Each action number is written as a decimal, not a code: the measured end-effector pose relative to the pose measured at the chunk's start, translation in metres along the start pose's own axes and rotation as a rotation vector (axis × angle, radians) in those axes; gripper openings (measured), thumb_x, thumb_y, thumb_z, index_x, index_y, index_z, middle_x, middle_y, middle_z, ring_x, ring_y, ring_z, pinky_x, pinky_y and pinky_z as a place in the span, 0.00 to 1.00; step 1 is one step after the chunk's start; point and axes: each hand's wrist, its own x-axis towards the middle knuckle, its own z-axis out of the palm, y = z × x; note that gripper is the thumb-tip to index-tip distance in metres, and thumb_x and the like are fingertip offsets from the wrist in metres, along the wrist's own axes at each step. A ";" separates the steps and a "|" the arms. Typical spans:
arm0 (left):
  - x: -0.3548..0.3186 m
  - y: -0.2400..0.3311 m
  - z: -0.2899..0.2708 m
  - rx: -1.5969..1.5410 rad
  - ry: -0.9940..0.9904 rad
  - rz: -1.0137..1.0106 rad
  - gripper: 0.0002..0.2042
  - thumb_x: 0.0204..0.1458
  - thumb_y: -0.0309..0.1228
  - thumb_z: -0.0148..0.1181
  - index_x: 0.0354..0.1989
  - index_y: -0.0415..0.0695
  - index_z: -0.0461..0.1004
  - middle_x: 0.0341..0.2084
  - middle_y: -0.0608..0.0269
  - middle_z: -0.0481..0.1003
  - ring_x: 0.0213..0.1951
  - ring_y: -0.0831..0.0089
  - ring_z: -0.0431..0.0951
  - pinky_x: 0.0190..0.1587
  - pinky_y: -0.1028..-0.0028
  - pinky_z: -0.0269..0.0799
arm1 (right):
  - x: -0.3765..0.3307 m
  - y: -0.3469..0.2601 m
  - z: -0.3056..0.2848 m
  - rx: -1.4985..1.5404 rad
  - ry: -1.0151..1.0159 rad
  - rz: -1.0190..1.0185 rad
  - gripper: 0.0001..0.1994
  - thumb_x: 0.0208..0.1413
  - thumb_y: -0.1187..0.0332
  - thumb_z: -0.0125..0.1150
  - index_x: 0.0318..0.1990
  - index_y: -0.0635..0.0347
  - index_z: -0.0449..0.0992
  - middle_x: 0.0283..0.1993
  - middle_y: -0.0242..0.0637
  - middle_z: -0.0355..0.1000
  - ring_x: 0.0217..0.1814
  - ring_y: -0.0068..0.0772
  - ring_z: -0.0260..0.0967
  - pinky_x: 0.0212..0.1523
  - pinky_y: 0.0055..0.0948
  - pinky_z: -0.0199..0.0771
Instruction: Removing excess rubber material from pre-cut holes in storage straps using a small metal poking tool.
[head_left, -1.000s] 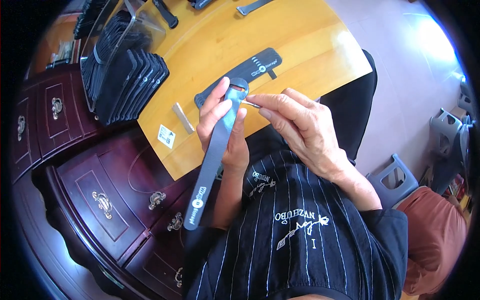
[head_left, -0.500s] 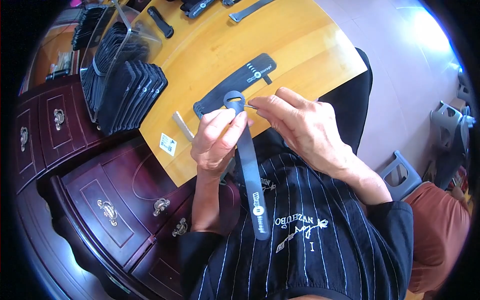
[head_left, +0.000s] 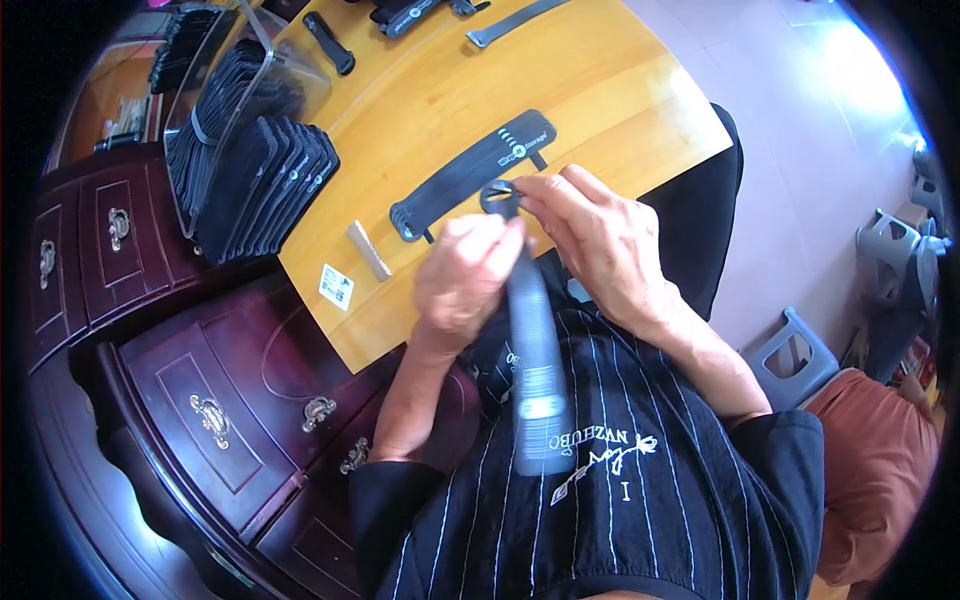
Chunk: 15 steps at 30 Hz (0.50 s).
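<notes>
A dark grey storage strap [head_left: 540, 340] with a rounded, slotted end hangs down in front of my striped black shirt, its lower length blurred. My left hand [head_left: 462, 275] is closed on it just below the slotted end. At the edge of that slot, the fingers of my right hand [head_left: 600, 235] are pinched together; what they hold is mostly hidden, though something thin and pale shows in the slot. Beyond both hands, a stack of similar straps [head_left: 465, 165] lies on the wooden table [head_left: 430, 95].
A clear bin [head_left: 262, 45] of bundled dark straps [head_left: 270, 190] stands at the left. A beige strip [head_left: 368, 250] and a white label [head_left: 335, 287] lie near the table edge. More straps [head_left: 328, 45] lie farther back. Dark drawers [head_left: 210, 370] are at left, a grey stool [head_left: 795, 355] at right.
Both hands and the strap have shifted slightly right. The strap's lower end has swung right and blurred. The thin metal piece seen earlier between my right fingertips and the strap is now mostly hidden.
</notes>
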 end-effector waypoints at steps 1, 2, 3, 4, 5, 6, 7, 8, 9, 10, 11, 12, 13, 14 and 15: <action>-0.003 -0.003 0.005 -0.029 0.046 0.010 0.14 0.39 0.16 0.65 0.38 0.35 0.78 0.33 0.56 0.74 0.34 0.62 0.76 0.35 0.68 0.75 | 0.000 -0.001 0.001 -0.012 0.003 0.039 0.09 0.56 0.71 0.59 0.45 0.55 0.76 0.27 0.38 0.69 0.26 0.32 0.71 0.25 0.26 0.69; -0.003 -0.007 0.011 -0.065 0.094 0.023 0.14 0.39 0.16 0.65 0.38 0.35 0.78 0.33 0.55 0.74 0.33 0.62 0.76 0.34 0.69 0.74 | 0.002 0.003 0.000 -0.017 0.003 0.037 0.09 0.56 0.71 0.59 0.45 0.55 0.76 0.27 0.38 0.69 0.26 0.32 0.71 0.25 0.26 0.69; -0.005 -0.007 0.011 -0.067 0.098 0.024 0.14 0.39 0.16 0.65 0.38 0.35 0.78 0.33 0.55 0.74 0.33 0.62 0.76 0.34 0.69 0.74 | 0.004 0.009 -0.002 0.125 -0.031 0.049 0.10 0.57 0.68 0.58 0.45 0.55 0.75 0.31 0.39 0.71 0.29 0.36 0.73 0.28 0.29 0.72; -0.007 -0.006 0.009 -0.158 0.123 -0.040 0.13 0.40 0.16 0.65 0.37 0.35 0.78 0.33 0.55 0.74 0.32 0.63 0.76 0.33 0.70 0.74 | 0.005 0.012 -0.004 0.267 -0.065 0.060 0.10 0.57 0.66 0.57 0.46 0.54 0.73 0.35 0.39 0.73 0.31 0.40 0.75 0.31 0.33 0.74; -0.007 -0.005 0.009 -0.252 0.146 -0.106 0.13 0.40 0.16 0.65 0.37 0.36 0.78 0.34 0.54 0.74 0.31 0.64 0.76 0.32 0.72 0.73 | 0.010 0.006 -0.015 0.218 -0.157 0.125 0.10 0.58 0.64 0.57 0.46 0.53 0.74 0.38 0.40 0.75 0.34 0.39 0.76 0.34 0.32 0.75; -0.007 -0.005 0.010 -0.311 0.200 -0.129 0.11 0.40 0.16 0.65 0.35 0.36 0.78 0.33 0.56 0.74 0.31 0.67 0.75 0.31 0.73 0.72 | 0.012 0.010 -0.019 0.189 -0.166 0.037 0.11 0.59 0.62 0.56 0.46 0.51 0.74 0.38 0.38 0.75 0.35 0.38 0.76 0.35 0.31 0.75; -0.006 -0.004 0.009 -0.332 0.184 -0.167 0.09 0.42 0.16 0.64 0.35 0.36 0.77 0.33 0.57 0.73 0.31 0.69 0.75 0.31 0.74 0.72 | 0.012 0.016 -0.020 0.185 -0.174 -0.033 0.12 0.57 0.65 0.58 0.48 0.53 0.74 0.33 0.37 0.72 0.30 0.33 0.72 0.32 0.29 0.72; -0.001 0.000 0.005 -0.348 0.169 -0.204 0.08 0.44 0.17 0.64 0.34 0.36 0.76 0.33 0.58 0.72 0.30 0.70 0.74 0.32 0.74 0.71 | 0.013 0.019 -0.022 0.185 -0.181 -0.106 0.14 0.56 0.68 0.59 0.50 0.55 0.75 0.27 0.35 0.70 0.25 0.29 0.69 0.29 0.27 0.69; -0.003 -0.002 0.007 -0.349 0.171 -0.206 0.08 0.44 0.17 0.64 0.34 0.36 0.76 0.33 0.58 0.72 0.30 0.70 0.74 0.32 0.74 0.71 | 0.014 0.018 -0.024 0.183 -0.184 -0.107 0.14 0.56 0.68 0.59 0.50 0.55 0.75 0.27 0.35 0.70 0.25 0.29 0.69 0.29 0.27 0.69; -0.006 -0.006 0.013 -0.660 0.258 -0.334 0.06 0.47 0.19 0.63 0.33 0.37 0.75 0.33 0.60 0.71 0.30 0.71 0.74 0.32 0.75 0.71 | 0.014 0.017 -0.026 0.206 -0.181 -0.115 0.13 0.56 0.69 0.59 0.49 0.56 0.75 0.27 0.35 0.70 0.25 0.29 0.69 0.28 0.27 0.69; -0.005 -0.011 0.016 -0.968 0.343 -0.458 0.05 0.49 0.21 0.63 0.33 0.37 0.74 0.34 0.61 0.70 0.30 0.72 0.74 0.32 0.76 0.71 | 0.016 0.017 -0.027 0.231 -0.178 -0.128 0.12 0.56 0.69 0.60 0.48 0.56 0.76 0.28 0.35 0.70 0.26 0.29 0.69 0.28 0.27 0.69; -0.004 -0.014 0.019 -0.968 0.346 -0.456 0.05 0.49 0.21 0.63 0.33 0.37 0.74 0.34 0.61 0.70 0.30 0.72 0.74 0.32 0.76 0.71 | 0.016 0.013 -0.028 0.230 -0.179 -0.130 0.12 0.56 0.69 0.60 0.48 0.56 0.76 0.28 0.35 0.70 0.26 0.29 0.69 0.28 0.27 0.69; -0.003 -0.015 0.025 -1.160 0.414 -0.553 0.06 0.50 0.23 0.62 0.35 0.38 0.72 0.34 0.61 0.69 0.30 0.73 0.74 0.32 0.76 0.71 | 0.013 0.007 -0.029 0.202 -0.159 -0.106 0.11 0.56 0.70 0.60 0.47 0.56 0.76 0.28 0.35 0.70 0.25 0.28 0.69 0.27 0.27 0.69; -0.001 -0.013 0.030 -1.349 0.480 -0.650 0.07 0.52 0.24 0.62 0.36 0.38 0.71 0.35 0.61 0.68 0.30 0.73 0.74 0.32 0.77 0.71 | 0.011 0.002 -0.030 0.177 -0.138 -0.084 0.10 0.56 0.70 0.60 0.45 0.57 0.76 0.28 0.35 0.70 0.25 0.28 0.70 0.27 0.27 0.69; 0.009 0.001 0.033 -1.356 0.593 -0.807 0.11 0.52 0.26 0.62 0.40 0.39 0.68 0.33 0.62 0.68 0.30 0.74 0.74 0.33 0.77 0.70 | 0.008 0.001 -0.030 0.097 -0.128 -0.037 0.09 0.56 0.65 0.58 0.44 0.51 0.75 0.31 0.32 0.73 0.28 0.36 0.74 0.26 0.31 0.73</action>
